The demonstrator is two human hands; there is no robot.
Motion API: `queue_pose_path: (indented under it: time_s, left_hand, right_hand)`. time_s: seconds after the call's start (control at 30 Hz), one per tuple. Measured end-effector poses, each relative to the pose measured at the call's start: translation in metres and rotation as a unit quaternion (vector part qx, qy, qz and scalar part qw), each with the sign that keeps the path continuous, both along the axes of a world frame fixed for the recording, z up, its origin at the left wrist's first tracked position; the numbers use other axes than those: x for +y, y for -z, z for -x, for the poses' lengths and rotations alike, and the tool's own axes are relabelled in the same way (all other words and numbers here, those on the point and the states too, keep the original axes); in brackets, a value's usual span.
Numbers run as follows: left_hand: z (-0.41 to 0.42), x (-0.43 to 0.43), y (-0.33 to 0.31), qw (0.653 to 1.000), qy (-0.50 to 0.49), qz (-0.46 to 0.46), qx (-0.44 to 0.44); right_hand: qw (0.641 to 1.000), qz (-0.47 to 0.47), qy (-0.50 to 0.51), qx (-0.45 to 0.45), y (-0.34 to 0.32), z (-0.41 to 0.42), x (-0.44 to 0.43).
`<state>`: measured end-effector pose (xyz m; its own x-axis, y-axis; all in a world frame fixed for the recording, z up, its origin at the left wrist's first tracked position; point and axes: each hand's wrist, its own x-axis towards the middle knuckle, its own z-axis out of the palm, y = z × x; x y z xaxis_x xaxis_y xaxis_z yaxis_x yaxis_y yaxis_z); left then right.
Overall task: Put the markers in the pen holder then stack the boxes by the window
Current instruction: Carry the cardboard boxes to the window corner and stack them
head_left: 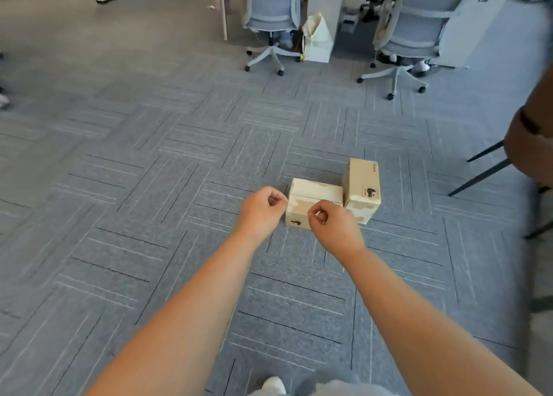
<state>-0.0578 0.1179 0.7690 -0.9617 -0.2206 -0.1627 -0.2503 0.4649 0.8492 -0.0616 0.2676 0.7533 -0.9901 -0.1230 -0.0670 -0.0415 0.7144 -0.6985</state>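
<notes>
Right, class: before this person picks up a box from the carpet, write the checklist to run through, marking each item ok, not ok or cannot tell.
1. Hands free: left hand and right hand hold nothing: ok.
2. Fingers opened to take a box: both hands are curled: not ok.
3. Boxes in sight: low box and upright box sit side by side on the carpet: ok.
4. Boxes closed: no flaps stand open: ok.
5. Stacking spot located: no window in view: cannot tell.
6. The markers in the pen holder: neither in view: cannot tell.
</notes>
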Motion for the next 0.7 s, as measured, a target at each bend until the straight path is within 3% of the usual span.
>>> queue_pose_path:
  time_s: [0.3,0.7]
  left_hand:
    - [0.108,0.005,0.026,0.999,0.029,0.013,-0.033]
    - [0.328,0.052,0.072,0.997,0.036,0.037,-0.062]
  right_hand:
    - [0.998,0.01,0.047,-0.031,0.026,0.103,0.014]
    - [0.996,-0.031,0.034,-0.071,0.069,0.322,0.058]
